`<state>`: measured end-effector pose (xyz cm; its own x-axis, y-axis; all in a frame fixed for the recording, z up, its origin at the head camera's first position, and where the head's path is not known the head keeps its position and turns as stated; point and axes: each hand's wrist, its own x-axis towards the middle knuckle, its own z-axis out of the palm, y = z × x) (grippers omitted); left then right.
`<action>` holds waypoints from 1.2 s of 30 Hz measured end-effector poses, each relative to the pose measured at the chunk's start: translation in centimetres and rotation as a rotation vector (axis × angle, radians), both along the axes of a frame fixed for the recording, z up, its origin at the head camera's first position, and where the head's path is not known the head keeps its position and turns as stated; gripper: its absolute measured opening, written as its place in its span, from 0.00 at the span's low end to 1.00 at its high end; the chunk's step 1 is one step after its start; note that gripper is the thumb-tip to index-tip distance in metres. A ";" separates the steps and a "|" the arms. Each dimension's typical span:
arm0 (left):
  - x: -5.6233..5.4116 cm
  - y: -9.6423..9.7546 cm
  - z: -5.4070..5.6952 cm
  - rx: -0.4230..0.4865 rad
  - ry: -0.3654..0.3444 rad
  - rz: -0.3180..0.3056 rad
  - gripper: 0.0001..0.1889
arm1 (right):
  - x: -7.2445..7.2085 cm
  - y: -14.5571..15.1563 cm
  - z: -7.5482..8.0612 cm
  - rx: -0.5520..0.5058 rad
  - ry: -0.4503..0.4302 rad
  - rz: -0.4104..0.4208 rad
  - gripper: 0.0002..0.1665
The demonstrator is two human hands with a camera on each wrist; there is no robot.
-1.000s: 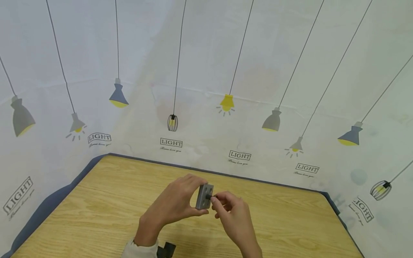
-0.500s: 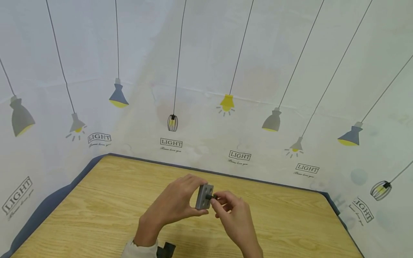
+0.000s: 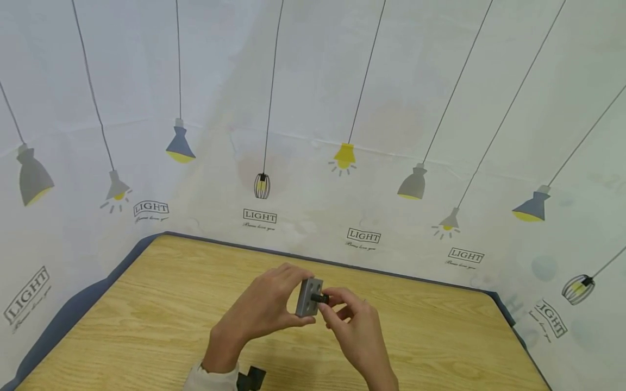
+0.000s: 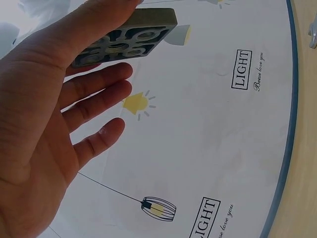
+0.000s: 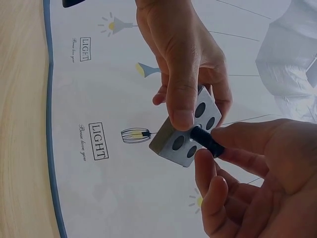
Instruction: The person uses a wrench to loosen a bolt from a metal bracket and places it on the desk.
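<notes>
Above the table, my left hand grips a grey rectangular block by its edges, between thumb and fingers. The block's right face has several round holes, seen in the right wrist view around a black bolt-like pin. This pin stands out from the middle of that face, its inner end hidden. Thumb and fingertips of my right hand pinch its thicker outer end. In the left wrist view the block's other face shows recessed rings, and the remaining left fingers extend below it.
A wooden table lies beneath both hands. Behind it hangs a pale cloth printed with lamps. A black object sits beside the left sleeve; a small grey thing shows at the left wrist view's edge.
More of the black pin shows between the block and my right fingertips than a second ago. The left hand and block have barely moved.
</notes>
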<state>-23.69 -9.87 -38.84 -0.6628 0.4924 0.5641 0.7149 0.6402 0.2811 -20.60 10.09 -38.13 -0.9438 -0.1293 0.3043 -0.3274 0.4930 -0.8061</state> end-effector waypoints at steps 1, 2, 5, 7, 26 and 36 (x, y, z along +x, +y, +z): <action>0.0 0.0 0.0 0.000 -0.002 -0.001 0.35 | 0.0 0.0 0.0 -0.001 0.002 -0.002 0.12; 0.0 0.0 0.0 0.000 -0.002 -0.001 0.35 | 0.0 -0.1 0.0 -0.001 0.003 -0.003 0.12; 0.0 0.0 0.1 -0.001 -0.008 -0.001 0.35 | 0.0 -0.1 0.0 -0.006 0.002 -0.001 0.13; 0.0 -0.1 0.1 0.000 -0.015 0.002 0.36 | 0.0 -0.2 -0.1 -0.009 -0.010 -0.002 0.13; 0.0 0.1 0.2 -0.008 -0.020 -0.004 0.35 | -0.3 -0.1 -0.2 -0.039 -0.127 -0.048 0.17; 0.1 0.3 0.1 -0.013 0.003 -0.013 0.37 | -0.3 -0.2 -0.1 -0.020 -0.107 -0.046 0.10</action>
<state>-23.64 -9.61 -38.72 -0.6547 0.5078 0.5599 0.7238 0.6346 0.2709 -20.86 9.92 -38.23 -0.9758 -0.0799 0.2035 -0.2163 0.4888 -0.8451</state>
